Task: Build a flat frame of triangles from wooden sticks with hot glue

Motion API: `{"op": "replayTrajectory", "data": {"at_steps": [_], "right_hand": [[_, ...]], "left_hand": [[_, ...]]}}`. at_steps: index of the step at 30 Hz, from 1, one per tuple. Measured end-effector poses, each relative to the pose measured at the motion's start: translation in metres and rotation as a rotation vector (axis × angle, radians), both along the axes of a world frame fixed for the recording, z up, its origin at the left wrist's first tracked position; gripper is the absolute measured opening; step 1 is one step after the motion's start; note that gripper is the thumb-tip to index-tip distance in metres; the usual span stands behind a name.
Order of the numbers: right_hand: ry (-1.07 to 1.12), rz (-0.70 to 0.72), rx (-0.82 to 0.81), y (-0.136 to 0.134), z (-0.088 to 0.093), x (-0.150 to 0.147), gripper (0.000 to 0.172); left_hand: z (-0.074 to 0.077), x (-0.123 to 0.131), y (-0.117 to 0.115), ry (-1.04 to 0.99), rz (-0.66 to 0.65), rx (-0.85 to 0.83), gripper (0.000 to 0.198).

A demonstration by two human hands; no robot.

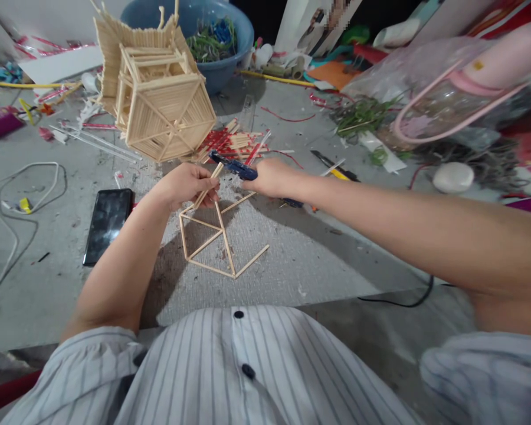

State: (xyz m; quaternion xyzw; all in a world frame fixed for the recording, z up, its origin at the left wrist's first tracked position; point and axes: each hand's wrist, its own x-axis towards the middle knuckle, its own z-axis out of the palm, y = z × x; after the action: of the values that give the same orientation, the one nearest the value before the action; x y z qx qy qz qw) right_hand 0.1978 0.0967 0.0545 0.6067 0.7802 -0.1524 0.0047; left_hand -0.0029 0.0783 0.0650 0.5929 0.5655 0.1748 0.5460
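Note:
Pinched in the fingers of my left hand (189,184) are thin wooden sticks (218,170), their upper ends angled up to the right. My right hand (269,179) grips a dark blue tool (235,166), whose tip points left, just above the stick ends. Below my left hand, a flat frame of wooden sticks (206,268) lies on the table, with crossing inner sticks and an open right side. A six-sided stick-built model (170,118) stands behind my left hand. Loose red-and-wood sticks (234,141) are scattered beside it.
A black phone (108,221) lies left of my left forearm. At the back stands a blue basin (223,71) with greenery. A yellow-and-black cutter (336,171) rests beyond my right forearm. A pink-lidded bottle (446,100) and white cable (48,189) are at the sides.

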Motion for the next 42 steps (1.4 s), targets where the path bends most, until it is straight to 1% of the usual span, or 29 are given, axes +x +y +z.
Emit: {"op": "replayTrajectory", "data": {"at_steps": [2, 4, 6, 9, 11, 13, 16, 18, 19, 23, 25, 30, 33, 38, 42], "right_hand": [[-0.037, -0.027, -0.112, -0.002, 0.005, 0.002, 0.020], [-0.041, -0.026, -0.201, -0.003, 0.012, 0.007, 0.019], [-0.017, -0.047, -0.225, -0.004, 0.017, 0.014, 0.018], [-0.007, -0.091, -0.134, -0.002, 0.022, 0.024, 0.023], [-0.030, -0.094, -0.028, 0.000, 0.021, 0.028, 0.028], [-0.033, -0.085, 0.063, 0.001, 0.021, 0.028, 0.032], [-0.005, -0.089, 0.132, 0.001, 0.020, 0.021, 0.034], [0.020, -0.054, 0.163, 0.000, 0.019, 0.012, 0.033], [0.026, -0.011, 0.179, 0.001, 0.017, 0.007, 0.033], [-0.025, 0.246, 0.208, 0.009, 0.007, -0.015, 0.037], [-0.062, 0.317, 0.190, 0.015, 0.000, -0.023, 0.038], [-0.134, 0.289, 0.159, 0.033, -0.011, -0.032, 0.036], [-0.153, 0.316, 0.130, 0.041, -0.016, -0.033, 0.036], [-0.187, 0.375, 0.078, 0.048, -0.028, -0.038, 0.036], [-0.208, 0.376, 0.067, 0.051, -0.034, -0.042, 0.039]], "left_hand": [[0.002, -0.005, 0.001, 0.100, -0.017, 0.094, 0.025], [0.004, -0.010, 0.004, 0.257, -0.010, 0.234, 0.025], [0.005, -0.015, 0.006, 0.451, 0.006, 0.377, 0.022], [0.002, -0.020, 0.010, 0.734, 0.023, 0.510, 0.023], [-0.003, -0.022, 0.013, 0.876, 0.027, 0.518, 0.029], [-0.008, -0.023, 0.015, 0.954, 0.030, 0.484, 0.032], [-0.017, -0.026, 0.019, 0.990, 0.021, 0.453, 0.032], [-0.022, -0.027, 0.021, 0.995, 0.011, 0.448, 0.031], [-0.025, -0.027, 0.022, 0.996, 0.002, 0.443, 0.030], [-0.031, -0.029, 0.026, 0.994, -0.006, 0.433, 0.030], [-0.033, -0.032, 0.027, 0.990, 0.004, 0.436, 0.035], [-0.033, -0.051, 0.034, 0.926, -0.009, 0.467, 0.029], [-0.032, -0.060, 0.037, 0.896, -0.006, 0.478, 0.028], [-0.039, -0.063, 0.041, 0.869, -0.016, 0.445, 0.032], [-0.045, -0.065, 0.044, 0.864, -0.001, 0.426, 0.032]]}}
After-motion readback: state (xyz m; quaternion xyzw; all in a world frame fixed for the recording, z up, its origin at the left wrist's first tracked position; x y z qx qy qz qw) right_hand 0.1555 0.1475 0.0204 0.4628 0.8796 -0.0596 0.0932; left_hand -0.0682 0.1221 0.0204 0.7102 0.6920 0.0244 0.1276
